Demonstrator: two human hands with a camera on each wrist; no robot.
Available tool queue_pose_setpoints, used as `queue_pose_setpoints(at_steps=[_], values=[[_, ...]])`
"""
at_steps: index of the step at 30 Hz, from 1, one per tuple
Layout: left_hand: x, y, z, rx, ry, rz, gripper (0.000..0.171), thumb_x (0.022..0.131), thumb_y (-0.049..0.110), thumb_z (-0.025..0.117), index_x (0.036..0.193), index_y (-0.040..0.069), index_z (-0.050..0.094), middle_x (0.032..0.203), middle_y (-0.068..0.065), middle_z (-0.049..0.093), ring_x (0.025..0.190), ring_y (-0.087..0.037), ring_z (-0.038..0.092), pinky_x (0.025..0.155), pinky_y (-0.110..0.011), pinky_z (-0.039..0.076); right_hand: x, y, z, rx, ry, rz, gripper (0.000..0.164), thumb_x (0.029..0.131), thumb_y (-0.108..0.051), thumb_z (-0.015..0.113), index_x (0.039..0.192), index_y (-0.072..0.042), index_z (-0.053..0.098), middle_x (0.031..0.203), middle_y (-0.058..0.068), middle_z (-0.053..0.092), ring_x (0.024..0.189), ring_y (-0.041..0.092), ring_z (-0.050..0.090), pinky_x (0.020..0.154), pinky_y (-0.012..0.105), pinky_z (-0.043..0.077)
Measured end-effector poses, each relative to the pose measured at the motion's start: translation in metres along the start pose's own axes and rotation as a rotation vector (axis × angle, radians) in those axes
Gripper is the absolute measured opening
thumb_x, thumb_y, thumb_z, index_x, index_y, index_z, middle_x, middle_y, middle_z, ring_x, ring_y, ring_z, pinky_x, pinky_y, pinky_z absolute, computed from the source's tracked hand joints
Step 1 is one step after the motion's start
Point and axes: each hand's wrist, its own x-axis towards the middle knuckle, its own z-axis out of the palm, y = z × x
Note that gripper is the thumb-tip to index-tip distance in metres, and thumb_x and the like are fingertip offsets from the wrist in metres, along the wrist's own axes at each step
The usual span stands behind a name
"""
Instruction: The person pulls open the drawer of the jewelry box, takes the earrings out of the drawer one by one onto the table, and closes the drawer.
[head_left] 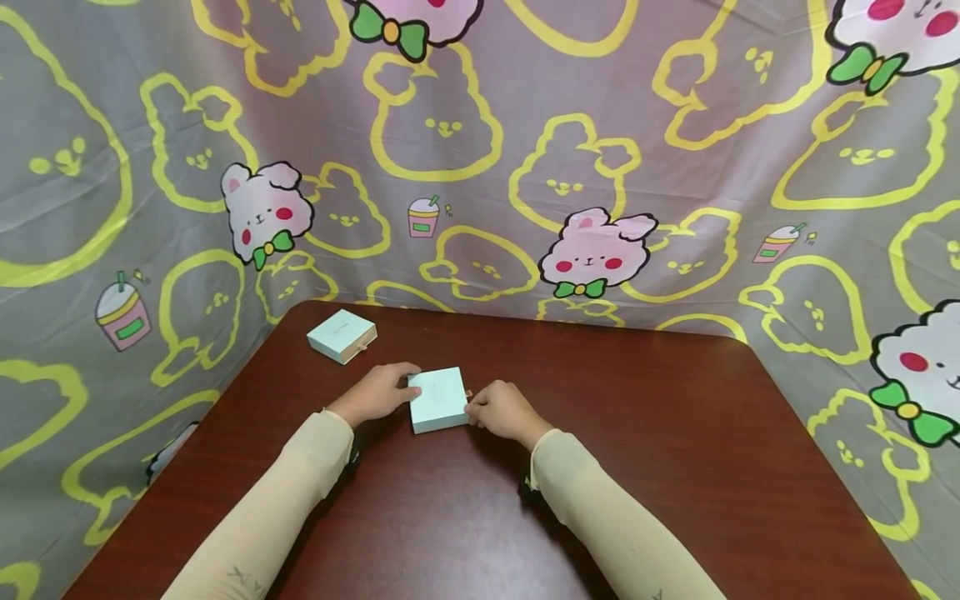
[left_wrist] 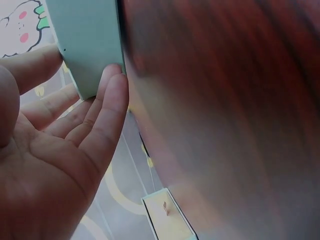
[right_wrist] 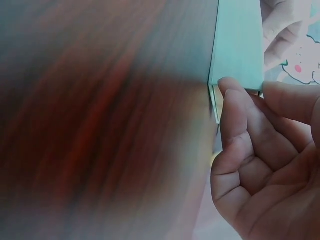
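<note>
A flat, square, pale mint drawer box (head_left: 439, 402) lies on the table between both hands. My left hand (head_left: 380, 392) grips its left end, thumb on the top, and in the left wrist view several fingertips (left_wrist: 114, 90) rest along its side. At the opposite end, my right hand (head_left: 504, 412) pinches the near corner with thumb and curled fingers. In the right wrist view a thin beige edge (right_wrist: 216, 102) shows at that end, partly behind the fingers. A small ribbon tab (head_left: 469, 392) sticks out just beyond the right hand's fingertips.
A second mint drawer box (head_left: 342, 336) stands at the table's back left corner, its beige end and ribbon tab (head_left: 364, 347) facing right. The dark reddish wooden table (head_left: 637, 433) is bordered by a grey cloth (head_left: 465, 100) printed with cartoon bunnies.
</note>
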Motion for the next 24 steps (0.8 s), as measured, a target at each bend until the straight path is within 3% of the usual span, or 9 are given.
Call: queue_pose_setpoints(at_steps=[24], values=[[-0.001, 0.029, 0.020, -0.001, -0.010, 0.029, 0.043, 0.095, 0.020, 0.065, 0.131, 0.000, 0.057, 0.126, -0.012, 0.060, 0.112, -0.023, 0.057, 0.091, -0.042, 0.045, -0.038, 0.007, -0.011, -0.024, 0.027, -0.018, 0.030, 0.096, -0.017, 0.063, 0.068, -0.013, 0.074, 0.064, -0.005, 0.065, 0.059, 0.005, 0.058, 0.055, 0.028, 0.046]])
